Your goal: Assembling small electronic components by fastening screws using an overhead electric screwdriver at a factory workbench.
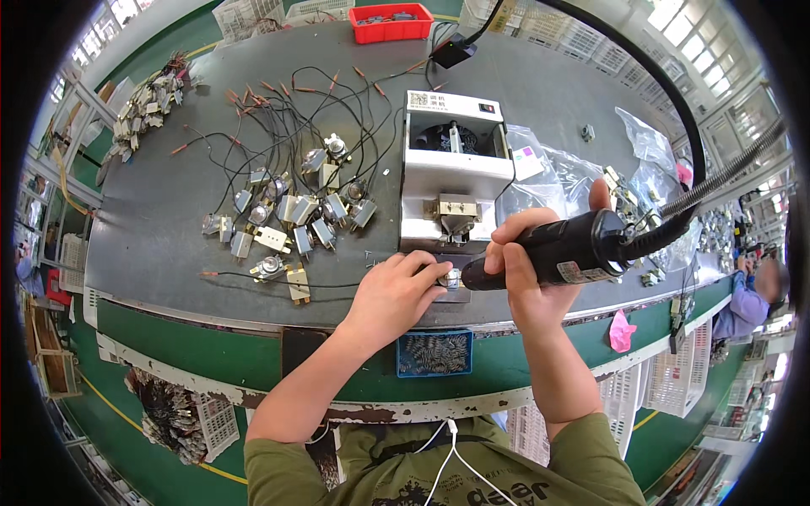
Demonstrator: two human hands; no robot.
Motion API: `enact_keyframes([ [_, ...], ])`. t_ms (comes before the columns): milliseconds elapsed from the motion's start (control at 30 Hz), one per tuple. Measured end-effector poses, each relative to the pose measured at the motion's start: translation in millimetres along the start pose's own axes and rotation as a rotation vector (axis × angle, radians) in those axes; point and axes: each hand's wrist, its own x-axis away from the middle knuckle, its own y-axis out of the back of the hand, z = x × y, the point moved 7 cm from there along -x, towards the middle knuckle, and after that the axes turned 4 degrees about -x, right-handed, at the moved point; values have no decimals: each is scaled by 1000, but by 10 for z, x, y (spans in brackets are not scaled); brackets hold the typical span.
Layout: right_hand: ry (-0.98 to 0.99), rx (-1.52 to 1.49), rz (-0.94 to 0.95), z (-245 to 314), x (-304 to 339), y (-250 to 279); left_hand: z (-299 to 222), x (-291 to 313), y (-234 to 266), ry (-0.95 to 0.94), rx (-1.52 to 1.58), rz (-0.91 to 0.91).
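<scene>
My right hand (533,274) is wrapped round a black electric screwdriver (565,250), held nearly level with its tip pointing left. My left hand (395,295) is closed at a small metal thermostat (453,277), its fingertips pressed against the left side of it. That part sits on a low block in front of a silver bench machine (452,181); the screwdriver's tip is right beside it. My fingers hide most of the part. A dark thin tube (325,285) with a copper-coloured end runs left from under my left hand.
Several similar thermostats (291,211) with tangled tubes lie left of the machine. Behind stands a red bin (391,24). A blue tray (434,353) of small metal pieces sits at the near edge. Clear plastic bags (574,173) lie right. The screwdriver's cable (675,93) arches overhead; another person (751,295) sits far right.
</scene>
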Motion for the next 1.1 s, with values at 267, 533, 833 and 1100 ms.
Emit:
enact_keyframes([
  [267,-15,-51,-38,14,8,-17,-7,12,-8,10,-1,12],
  [533,1,-106,34,-59,-43,18,-2,-22,2,-9,16,35],
  [833,32,53,67,-105,-29,-2,13,-30,-6,-5,57,33],
  [1100,50,117,199,-83,-47,-108,4,-18,22,-34,1,-8],
])
